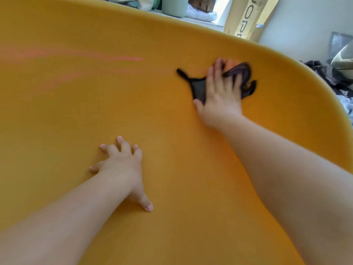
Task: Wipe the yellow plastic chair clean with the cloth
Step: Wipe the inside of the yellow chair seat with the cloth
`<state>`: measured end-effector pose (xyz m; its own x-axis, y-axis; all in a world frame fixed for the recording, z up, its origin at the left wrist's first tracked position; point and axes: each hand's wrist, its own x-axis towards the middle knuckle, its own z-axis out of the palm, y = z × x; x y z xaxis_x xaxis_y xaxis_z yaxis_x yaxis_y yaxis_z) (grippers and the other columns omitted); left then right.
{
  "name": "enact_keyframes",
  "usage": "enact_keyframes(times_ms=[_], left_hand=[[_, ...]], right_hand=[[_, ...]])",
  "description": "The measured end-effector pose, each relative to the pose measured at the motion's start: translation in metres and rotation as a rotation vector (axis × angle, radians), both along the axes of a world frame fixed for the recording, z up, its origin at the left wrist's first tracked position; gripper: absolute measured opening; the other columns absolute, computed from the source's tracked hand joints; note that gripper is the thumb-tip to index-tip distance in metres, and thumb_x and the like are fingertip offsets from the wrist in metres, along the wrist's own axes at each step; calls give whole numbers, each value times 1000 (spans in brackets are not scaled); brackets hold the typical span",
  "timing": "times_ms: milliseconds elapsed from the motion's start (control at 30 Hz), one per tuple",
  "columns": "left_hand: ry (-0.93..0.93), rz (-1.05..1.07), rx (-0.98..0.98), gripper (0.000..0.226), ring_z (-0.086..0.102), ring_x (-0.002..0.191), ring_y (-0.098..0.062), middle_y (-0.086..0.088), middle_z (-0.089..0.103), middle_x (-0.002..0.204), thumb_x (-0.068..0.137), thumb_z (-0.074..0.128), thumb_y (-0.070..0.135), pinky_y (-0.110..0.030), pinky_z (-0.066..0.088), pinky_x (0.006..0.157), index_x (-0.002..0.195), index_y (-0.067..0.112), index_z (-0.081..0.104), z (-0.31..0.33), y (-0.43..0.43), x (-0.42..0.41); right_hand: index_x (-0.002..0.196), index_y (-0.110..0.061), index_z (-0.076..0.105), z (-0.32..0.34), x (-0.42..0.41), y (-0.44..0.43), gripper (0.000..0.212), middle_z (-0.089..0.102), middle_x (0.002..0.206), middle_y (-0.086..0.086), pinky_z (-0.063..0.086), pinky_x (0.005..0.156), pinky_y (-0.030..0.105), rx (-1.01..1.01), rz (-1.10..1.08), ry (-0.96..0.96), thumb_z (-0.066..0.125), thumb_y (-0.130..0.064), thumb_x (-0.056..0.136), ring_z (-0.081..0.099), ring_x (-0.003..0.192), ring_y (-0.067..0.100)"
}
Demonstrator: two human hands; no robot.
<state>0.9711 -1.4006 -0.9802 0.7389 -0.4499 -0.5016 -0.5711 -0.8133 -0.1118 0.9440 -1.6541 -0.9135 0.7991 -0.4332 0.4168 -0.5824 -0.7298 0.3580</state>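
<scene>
The yellow plastic chair point(95, 102) fills nearly the whole view, its curved surface seen from very close. A dark cloth point(198, 87) lies against it at the upper right. My right hand point(219, 96) presses flat on the cloth with fingers spread; the hand and cloth are motion-blurred, and cloth ends stick out to the left and right of it. Lower down near the middle, my left hand point(124, 167) rests on the bare chair surface with fingers splayed and nothing in it.
Faint pinkish streaks point(114, 58) cross the chair at upper left. Beyond the chair's rim stand a cardboard box point(246, 18), a pale green container point(174, 6) and, at the right edge, a heap of dark fabric point(328, 75).
</scene>
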Motion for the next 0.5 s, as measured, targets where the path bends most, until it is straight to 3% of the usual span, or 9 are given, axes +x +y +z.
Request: enact_keyframes(times_ms=[133,233,300,367,500], left_hand=[[8,-6,-15,170,-5,146,-55,-17,-28,159,35,80,85,-68,43,102,156,22,-21,2,3,0],[-5,-18,-14,170,-3,146,-54,-18,-26,159,35,78,88,-67,42,103,157,21,-20,2,5,-1],[-22,-33,-11,169,0,145,-55,-20,-24,160,35,77,89,-66,42,103,157,20,-18,2,5,-2],[-26,-33,-7,169,1,145,-55,-21,-22,159,34,77,88,-66,42,103,157,20,-16,1,3,-1],[-15,-29,5,169,2,143,-57,-22,-21,158,33,80,86,-66,43,102,157,19,-14,2,-1,0]], right_hand=[[162,-17,-9,-62,3,53,88,-22,168,6,-8,124,51,163,261,253,27,-66,99,1,156,36],[162,-25,-10,-59,-20,46,83,-16,170,-4,-12,125,46,79,456,490,20,-70,99,-2,157,26],[163,-24,-1,-27,-29,13,93,2,171,-2,-12,123,45,-86,448,428,30,-77,93,9,156,26],[163,-17,6,18,-33,-22,111,9,171,4,-6,123,49,-199,261,239,41,-84,83,11,156,29],[162,-8,-1,58,-23,-35,133,-13,169,17,-3,125,56,-290,11,123,31,-99,69,-13,156,35]])
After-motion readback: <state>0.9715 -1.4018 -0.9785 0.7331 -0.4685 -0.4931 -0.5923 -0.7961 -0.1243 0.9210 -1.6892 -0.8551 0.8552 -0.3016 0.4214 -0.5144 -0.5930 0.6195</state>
